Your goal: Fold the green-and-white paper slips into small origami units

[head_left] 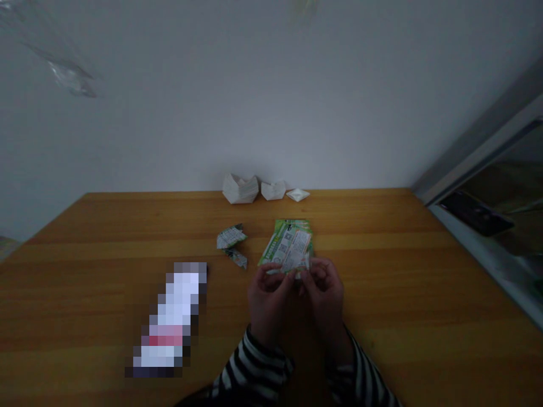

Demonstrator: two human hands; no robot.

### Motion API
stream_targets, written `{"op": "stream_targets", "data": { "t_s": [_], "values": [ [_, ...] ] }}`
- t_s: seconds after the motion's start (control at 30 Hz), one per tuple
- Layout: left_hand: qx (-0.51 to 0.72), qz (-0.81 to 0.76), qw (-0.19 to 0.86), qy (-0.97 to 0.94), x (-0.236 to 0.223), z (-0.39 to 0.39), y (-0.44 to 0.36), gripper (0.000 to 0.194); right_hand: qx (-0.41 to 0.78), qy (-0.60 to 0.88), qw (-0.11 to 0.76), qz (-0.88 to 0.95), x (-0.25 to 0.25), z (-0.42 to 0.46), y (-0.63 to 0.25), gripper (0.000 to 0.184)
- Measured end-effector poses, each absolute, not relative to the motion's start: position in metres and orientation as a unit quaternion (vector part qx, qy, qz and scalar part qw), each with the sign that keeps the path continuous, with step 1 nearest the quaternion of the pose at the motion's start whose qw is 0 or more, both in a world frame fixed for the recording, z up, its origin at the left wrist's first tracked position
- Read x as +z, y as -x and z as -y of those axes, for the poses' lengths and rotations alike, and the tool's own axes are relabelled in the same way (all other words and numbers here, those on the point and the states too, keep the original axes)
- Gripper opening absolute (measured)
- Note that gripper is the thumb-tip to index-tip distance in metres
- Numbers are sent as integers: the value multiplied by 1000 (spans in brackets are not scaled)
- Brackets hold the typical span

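Note:
Both my hands meet near the middle of the wooden table, fingers closed on the near edge of a small printed paper (296, 255). My left hand (268, 297) pinches it from the left between thumb and fingers; my right hand (326, 289) pinches it from the right. Behind and partly under it, a stack of green-and-white printed leaflets (292, 224) shows its far edge. To the left lies a folded piece of printed paper (231, 240), bent in a zigzag, apart from my hands. Fine folds between my fingertips are hidden.
Along the wall stand a larger folded paper boat (240, 189), a smaller one (273, 190) and a flat white folded paper (298, 195). A blurred-out phone (169, 316) lies on the wooden table (403, 271) at left. A framed opening (487, 186) borders the table's right side.

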State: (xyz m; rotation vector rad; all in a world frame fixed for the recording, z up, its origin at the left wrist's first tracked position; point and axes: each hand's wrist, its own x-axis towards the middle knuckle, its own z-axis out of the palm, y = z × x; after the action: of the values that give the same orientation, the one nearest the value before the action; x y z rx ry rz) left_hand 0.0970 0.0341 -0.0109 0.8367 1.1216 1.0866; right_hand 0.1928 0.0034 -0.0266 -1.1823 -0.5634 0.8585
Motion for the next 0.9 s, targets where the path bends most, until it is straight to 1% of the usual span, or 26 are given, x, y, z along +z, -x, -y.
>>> {"op": "stream_targets", "data": {
  "t_s": [0.03,0.1,0.23,0.3,0.37,0.4,0.47,0.5,0.57,0.63,0.7,0.77,0.8,0.87,0.9],
  "values": [
    [475,-489,636,-361,-12,-34,-97,38,395,527,708,253,-28,-3,-193,31],
    [474,-482,640,-365,-13,-33,-97,40,411,517,707,254,-30,-2,-193,33],
    [471,-469,618,-421,-14,-34,-95,28,410,515,706,263,-33,-1,-196,22],
    [464,-458,608,-454,-15,-36,-93,29,417,519,698,264,-32,-2,-198,20],
    [450,-446,612,-473,-15,-40,-90,37,442,518,684,260,-30,-3,-201,26],
    [442,-442,617,-479,-15,-42,-88,36,458,517,676,258,-28,-4,-203,31],
    [425,-437,620,-494,-16,-46,-85,22,487,514,659,255,-26,-5,-205,33],
    [421,-439,612,-505,-17,-47,-84,16,499,512,649,259,-25,-6,-205,32],
    [429,-450,581,-526,-17,-48,-81,10,505,516,630,285,-25,-6,-207,26],
    [439,-459,547,-545,-16,-49,-79,8,463,544,615,334,-25,-6,-208,15],
    [449,-459,512,-571,-15,-49,-78,9,366,579,619,384,-25,-6,-209,5],
    [464,-451,463,-605,-14,-48,-76,8,264,591,638,417,-23,-5,-210,6],
    [476,-447,436,-620,-14,-48,-76,7,232,587,647,429,-21,-4,-211,7],
    [485,-435,407,-640,-13,-48,-75,5,214,582,647,443,-19,-3,-211,8],
    [478,-434,414,-641,-13,-48,-75,6,226,585,638,446,-19,-2,-210,8]
  ]
}}
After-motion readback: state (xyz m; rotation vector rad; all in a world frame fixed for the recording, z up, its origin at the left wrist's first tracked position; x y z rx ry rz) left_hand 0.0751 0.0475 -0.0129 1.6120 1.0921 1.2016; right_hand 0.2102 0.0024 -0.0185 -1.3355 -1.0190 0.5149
